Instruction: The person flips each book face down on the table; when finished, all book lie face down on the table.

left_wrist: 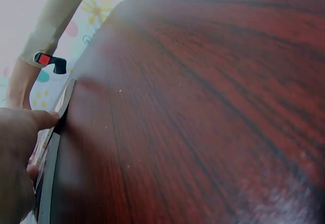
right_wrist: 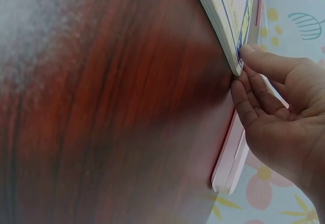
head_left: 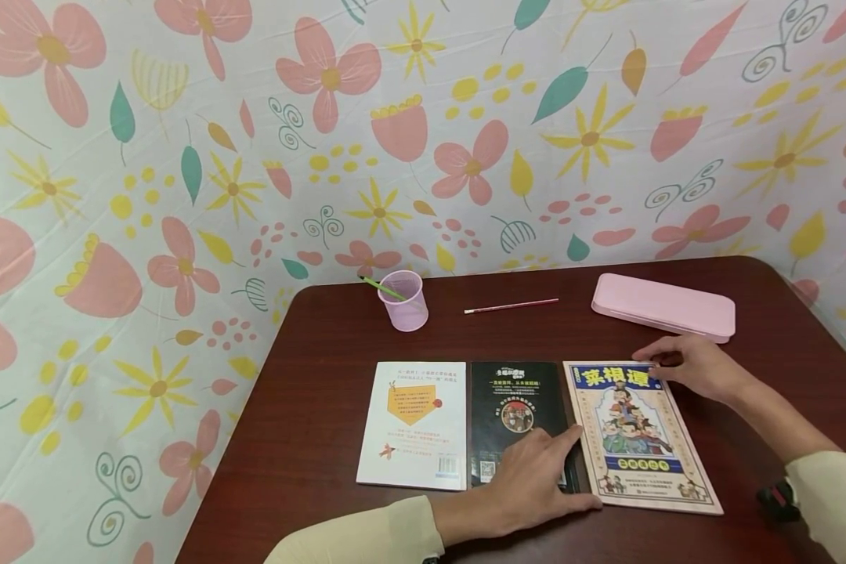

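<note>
A book with a blue title band and cartoon figures on its cover [head_left: 634, 431] lies face up at the right end of a row. My right hand [head_left: 698, 372] pinches its upper right corner, thumb on the cover and fingers at the edge. My left hand [head_left: 522, 486] lies over the lower part of a black book [head_left: 515, 384], its index fingertip at the cartoon book's left edge. Its extended thumb [left_wrist: 48, 118] touches the bottom edge. To the left lies a white book [head_left: 412, 423] with an orange panel.
A pink mesh pen cup [head_left: 405, 305] holding a green pencil [head_left: 384, 288] stands at the back of the dark wooden table [head_left: 289, 392]. A pink pencil [head_left: 511, 306] lies beside it. The pink pencil case [head_left: 663, 305] sits behind my right hand. Flowered cloth [head_left: 423, 157] hangs behind.
</note>
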